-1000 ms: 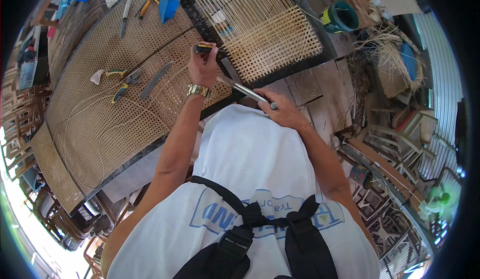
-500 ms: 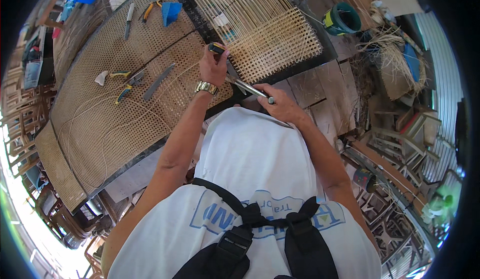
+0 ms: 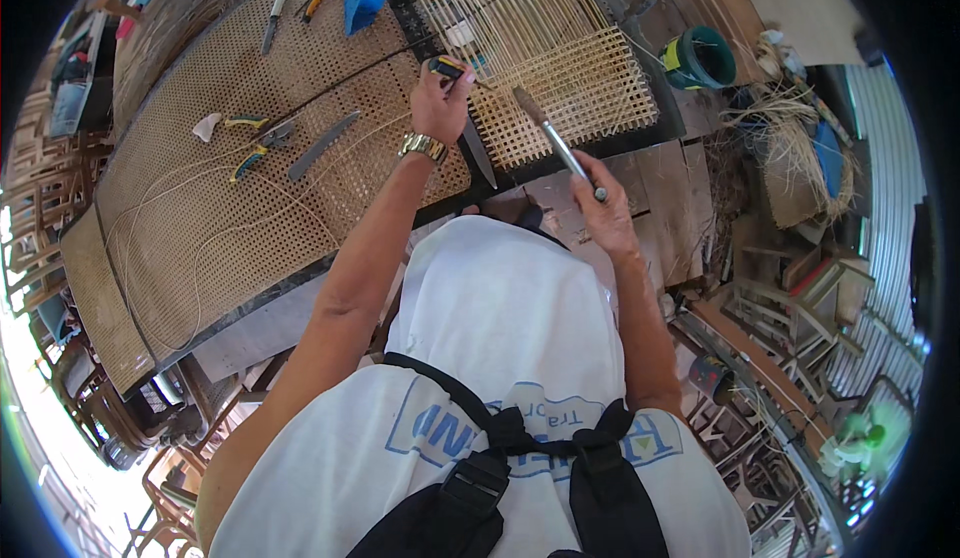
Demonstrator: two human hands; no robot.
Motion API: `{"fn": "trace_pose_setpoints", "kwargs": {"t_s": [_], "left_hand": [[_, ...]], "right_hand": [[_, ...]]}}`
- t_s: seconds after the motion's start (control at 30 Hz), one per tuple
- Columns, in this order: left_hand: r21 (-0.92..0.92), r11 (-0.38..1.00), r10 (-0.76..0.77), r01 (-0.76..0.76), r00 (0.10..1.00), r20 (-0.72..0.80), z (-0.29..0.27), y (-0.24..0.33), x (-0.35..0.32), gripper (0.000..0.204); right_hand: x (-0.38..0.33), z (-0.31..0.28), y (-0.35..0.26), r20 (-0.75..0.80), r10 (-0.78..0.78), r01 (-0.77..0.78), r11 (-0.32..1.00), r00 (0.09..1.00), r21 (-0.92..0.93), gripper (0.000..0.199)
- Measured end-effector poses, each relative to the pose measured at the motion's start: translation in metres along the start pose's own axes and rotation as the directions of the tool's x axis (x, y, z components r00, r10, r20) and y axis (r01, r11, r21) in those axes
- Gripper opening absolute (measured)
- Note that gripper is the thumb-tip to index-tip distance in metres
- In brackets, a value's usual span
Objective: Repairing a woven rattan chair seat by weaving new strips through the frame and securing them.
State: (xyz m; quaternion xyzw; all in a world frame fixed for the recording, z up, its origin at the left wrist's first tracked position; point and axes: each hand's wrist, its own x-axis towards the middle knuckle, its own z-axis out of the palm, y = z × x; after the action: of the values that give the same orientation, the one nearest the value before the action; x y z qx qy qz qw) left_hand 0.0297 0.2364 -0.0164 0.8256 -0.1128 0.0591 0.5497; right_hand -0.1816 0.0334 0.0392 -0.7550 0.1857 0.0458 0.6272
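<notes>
My left hand, with a gold watch at the wrist, is closed around a black and yellow tool handle at the edge of the woven cane panel. A pointed metal blade shows beside that wrist over the black frame; whether it joins the handle I cannot tell. My right hand grips a silver-handled brush, its brown end slanting up over the cane weave. Long loose strands run from the weave toward the far side.
On the cane sheet at left lie yellow-handled pliers, a curved blade, a knife, more pliers and a blue scrap. A green bucket stands at right, near loose fibres.
My right hand has moved right and swung the brush upward, so its brown end now shows over the weave. My left hand keeps its hold. The view has turned slightly.
</notes>
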Motion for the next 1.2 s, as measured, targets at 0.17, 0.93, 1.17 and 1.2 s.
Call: {"fn": "trace_pose_setpoints", "kwargs": {"t_s": [0.17,0.93,1.17,1.2], "left_hand": [[0.079,0.995,-0.064,0.055,0.99,0.126,0.005,-0.002,0.015,0.033],[-0.014,0.978,-0.208,0.21,0.972,0.109,0.0,-0.007,-0.015,0.025],[-0.015,0.982,-0.186,0.186,0.982,0.02,-0.007,-0.011,-0.008,0.026],[-0.017,0.982,-0.189,0.189,0.982,0.009,-0.006,-0.014,-0.007,0.026]], "right_hand": [[0.027,-0.016,0.001,-0.059,-0.071,0.072,0.997,0.996,0.018,0.038],[0.029,0.04,0.002,0.225,-0.078,0.128,0.968,0.971,-0.216,0.039],[0.027,0.043,-0.01,0.228,-0.058,0.121,0.955,0.972,-0.272,0.038],[0.029,0.042,-0.009,0.285,-0.092,0.167,0.954,0.954,-0.249,0.038]]}}
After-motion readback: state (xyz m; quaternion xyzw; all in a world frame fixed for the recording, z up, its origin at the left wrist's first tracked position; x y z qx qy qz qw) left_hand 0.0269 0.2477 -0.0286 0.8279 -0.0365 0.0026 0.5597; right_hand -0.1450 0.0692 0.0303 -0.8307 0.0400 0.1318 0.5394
